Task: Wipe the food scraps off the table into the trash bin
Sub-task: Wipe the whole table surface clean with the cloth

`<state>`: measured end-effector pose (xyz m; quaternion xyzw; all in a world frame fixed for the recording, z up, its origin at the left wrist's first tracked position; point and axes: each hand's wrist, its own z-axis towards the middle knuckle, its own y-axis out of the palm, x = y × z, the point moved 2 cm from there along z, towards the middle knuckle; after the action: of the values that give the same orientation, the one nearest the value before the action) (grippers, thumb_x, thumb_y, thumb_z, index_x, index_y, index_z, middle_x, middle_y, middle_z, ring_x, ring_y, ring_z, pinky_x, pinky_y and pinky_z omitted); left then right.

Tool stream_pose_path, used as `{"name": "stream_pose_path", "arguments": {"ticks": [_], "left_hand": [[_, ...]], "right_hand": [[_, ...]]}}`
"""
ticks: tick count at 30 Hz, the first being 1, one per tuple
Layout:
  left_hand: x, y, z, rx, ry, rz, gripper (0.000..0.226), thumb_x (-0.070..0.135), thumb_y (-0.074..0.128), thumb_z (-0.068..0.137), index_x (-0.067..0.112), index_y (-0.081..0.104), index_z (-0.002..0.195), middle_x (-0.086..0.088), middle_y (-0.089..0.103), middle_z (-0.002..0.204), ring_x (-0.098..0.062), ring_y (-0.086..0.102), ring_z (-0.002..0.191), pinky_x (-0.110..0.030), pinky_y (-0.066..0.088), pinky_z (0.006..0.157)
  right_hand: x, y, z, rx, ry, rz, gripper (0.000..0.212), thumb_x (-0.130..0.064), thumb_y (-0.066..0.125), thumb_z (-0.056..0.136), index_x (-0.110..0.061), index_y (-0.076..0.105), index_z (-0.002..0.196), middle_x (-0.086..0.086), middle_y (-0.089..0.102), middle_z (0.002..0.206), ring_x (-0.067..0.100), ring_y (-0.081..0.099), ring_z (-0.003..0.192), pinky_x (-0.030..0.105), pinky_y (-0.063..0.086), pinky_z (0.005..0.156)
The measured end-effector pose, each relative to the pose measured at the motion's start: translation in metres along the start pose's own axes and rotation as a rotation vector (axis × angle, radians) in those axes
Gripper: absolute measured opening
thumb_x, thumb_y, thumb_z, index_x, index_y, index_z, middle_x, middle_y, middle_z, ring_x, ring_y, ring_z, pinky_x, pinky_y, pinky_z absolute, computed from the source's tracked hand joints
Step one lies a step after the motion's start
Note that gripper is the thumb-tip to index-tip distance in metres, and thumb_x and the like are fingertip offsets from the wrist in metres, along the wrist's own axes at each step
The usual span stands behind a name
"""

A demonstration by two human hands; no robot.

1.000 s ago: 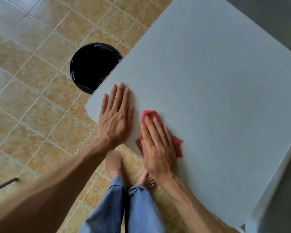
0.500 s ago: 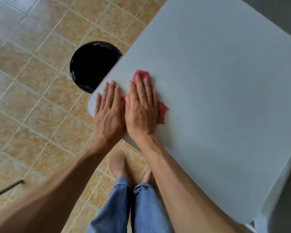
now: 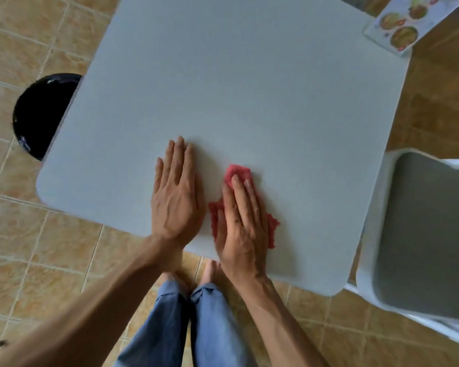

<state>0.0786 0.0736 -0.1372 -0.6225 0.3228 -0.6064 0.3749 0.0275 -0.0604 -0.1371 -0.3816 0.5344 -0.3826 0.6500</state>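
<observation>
A red cloth [image 3: 237, 174] lies on the grey table [image 3: 249, 88] near its front edge. My right hand [image 3: 243, 221] presses flat on the cloth with fingers together, covering most of it. My left hand [image 3: 176, 197] lies flat on the bare tabletop just left of the cloth, holding nothing. The black trash bin [image 3: 37, 115] stands on the floor at the table's left edge, partly hidden under it. I see no food scraps on the table.
A grey chair [image 3: 424, 234] with a white frame stands at the table's right side. A printed card with food pictures [image 3: 403, 25] overhangs the far right corner. My legs and bare feet are on the tan tiled floor [image 3: 24, 247] below the front edge.
Both hands have shifted right along the front edge, away from the corner by the bin. The right hand has drawn the cloth back toward me.
</observation>
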Motion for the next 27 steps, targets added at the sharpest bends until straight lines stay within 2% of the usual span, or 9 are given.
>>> {"name": "stream_pose_path", "arguments": {"ticks": [2, 4, 8, 13, 19, 27], "left_hand": [[0.037, 0.021, 0.0, -0.034, 0.081, -0.024, 0.054, 0.015, 0.033, 0.101, -0.001, 0.03, 0.152, -0.018, 0.024, 0.162, -0.028, 0.016, 0.152, -0.042, 0.01, 0.125], [0.066, 0.039, -0.002, -0.082, 0.155, -0.028, 0.053, 0.014, 0.036, 0.101, 0.0, 0.034, 0.151, -0.018, 0.026, 0.161, -0.029, 0.018, 0.152, -0.045, 0.013, 0.124], [0.104, 0.064, -0.011, -0.176, 0.285, 0.001, 0.053, 0.018, 0.041, 0.1, 0.002, 0.038, 0.15, -0.019, 0.024, 0.161, -0.032, 0.016, 0.152, -0.048, 0.011, 0.124], [0.11, 0.075, -0.016, -0.202, 0.304, 0.133, 0.059, 0.028, 0.034, 0.103, 0.006, 0.023, 0.156, -0.017, 0.013, 0.165, -0.03, 0.007, 0.154, -0.049, 0.005, 0.125], [0.109, 0.077, -0.018, -0.201, 0.3, 0.172, 0.058, 0.028, 0.03, 0.104, 0.007, 0.018, 0.158, -0.017, 0.008, 0.166, -0.03, 0.002, 0.154, -0.048, 0.001, 0.125], [0.111, 0.075, -0.02, -0.196, 0.307, 0.175, 0.058, 0.026, 0.031, 0.104, 0.005, 0.02, 0.157, -0.019, 0.01, 0.165, -0.032, 0.004, 0.154, -0.047, 0.001, 0.125]], "right_hand": [[0.025, -0.016, -0.012, 0.021, 0.094, -0.04, 0.046, -0.024, 0.05, 0.106, -0.007, 0.048, 0.15, 0.008, 0.038, 0.162, 0.026, 0.029, 0.154, 0.048, 0.037, 0.118], [0.05, -0.029, -0.026, 0.048, 0.225, -0.106, 0.047, -0.028, 0.043, 0.108, -0.009, 0.048, 0.151, 0.007, 0.035, 0.164, 0.024, 0.026, 0.155, 0.049, 0.034, 0.119], [0.092, -0.051, -0.043, 0.134, 0.454, -0.183, 0.05, -0.031, 0.038, 0.107, -0.011, 0.044, 0.153, 0.004, 0.032, 0.166, 0.023, 0.024, 0.156, 0.051, 0.027, 0.122], [0.138, -0.059, -0.018, 0.269, 0.583, -0.22, 0.047, -0.024, 0.046, 0.106, -0.01, 0.048, 0.15, 0.006, 0.037, 0.163, 0.026, 0.03, 0.154, 0.051, 0.03, 0.121], [0.136, -0.058, -0.025, 0.252, 0.66, -0.184, 0.049, -0.027, 0.041, 0.108, -0.014, 0.041, 0.155, 0.004, 0.03, 0.166, 0.024, 0.022, 0.156, 0.048, 0.025, 0.124], [0.103, -0.059, -0.079, 0.208, 0.592, -0.205, 0.05, -0.021, 0.048, 0.103, -0.012, 0.046, 0.152, 0.007, 0.035, 0.164, 0.025, 0.025, 0.155, 0.05, 0.034, 0.118]]}}
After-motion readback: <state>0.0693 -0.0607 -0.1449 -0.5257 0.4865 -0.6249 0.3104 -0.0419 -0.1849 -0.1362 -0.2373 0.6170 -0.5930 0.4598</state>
